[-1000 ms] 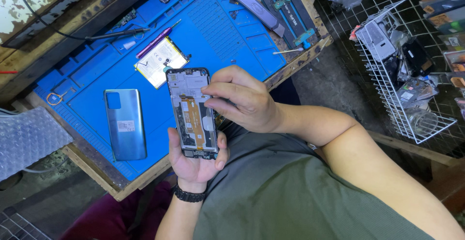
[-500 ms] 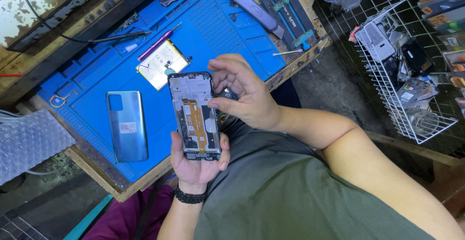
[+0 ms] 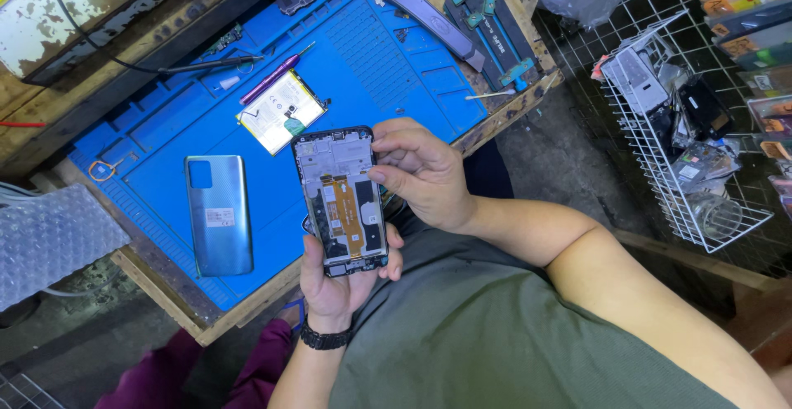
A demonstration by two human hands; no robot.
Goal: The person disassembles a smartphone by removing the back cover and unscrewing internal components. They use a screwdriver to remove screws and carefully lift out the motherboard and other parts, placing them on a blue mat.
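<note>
Workbench (image 3: 272,289) first, with its blue repair mat (image 3: 388,62) spread wide across the far side. Lying flat on the mat's left part is the blue back cover (image 3: 219,213), already off the phone, and farther in, near the mat's middle, rests the flat white battery (image 3: 279,112), also out and set aside. A purple-handled tool (image 3: 274,77) lies just beyond the battery, and a wire basket (image 3: 689,157) of spare parts stands well off to the right.

Now the action: the opened phone (image 3: 342,201) is up off the mat, held over the near edge of the bench, its inner side facing the camera with the orange flex strip running down the middle. The left hand (image 3: 342,281) cups it from below, fingers wrapped around the lower end. The right hand (image 3: 425,174) curls in from the right, thumb and fingertips pressed on the upper right edge of the frame.

So my read: teardown is well along, with cover and battery out. Boards and flex inside the frame look untouched, so the inner work seems to remain.
</note>
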